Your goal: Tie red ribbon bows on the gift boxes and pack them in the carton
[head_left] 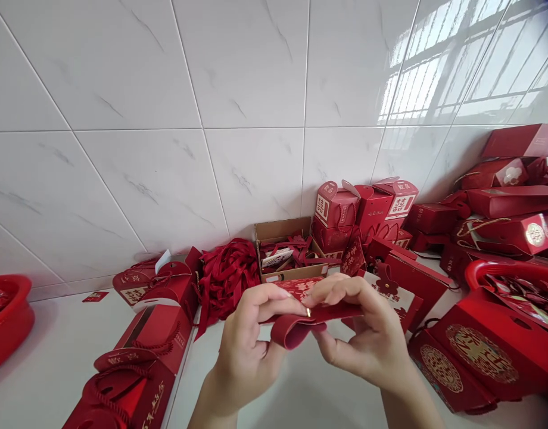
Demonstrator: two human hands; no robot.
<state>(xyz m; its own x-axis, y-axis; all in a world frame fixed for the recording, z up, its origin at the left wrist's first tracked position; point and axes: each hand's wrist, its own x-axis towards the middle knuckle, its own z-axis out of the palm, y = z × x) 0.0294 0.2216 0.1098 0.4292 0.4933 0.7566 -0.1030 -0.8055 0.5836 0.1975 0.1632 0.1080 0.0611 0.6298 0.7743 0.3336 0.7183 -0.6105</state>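
Observation:
My left hand (249, 339) and my right hand (367, 333) hold a red folded pouch (292, 333) between them, raised above the white tabletop. Its top side carries a pale gold pattern, and a strip of it curls into a loop below the left fingers. A small gold-coloured stud (308, 312) shows at the fold, close to the left fingertips. My right fingers press on top, with the thumb underneath. The left fingers are curled over the pouch from the other side. Parts of it are hidden behind both hands.
Behind my hands stand a heap of red ribbons (232, 277) and a cardboard box (283, 226) of red pieces. Red gift boxes (339, 205) are stacked against the tiled wall. More boxes (483, 351) crowd the right. Red basins (8, 325), (475, 271) sit at both sides.

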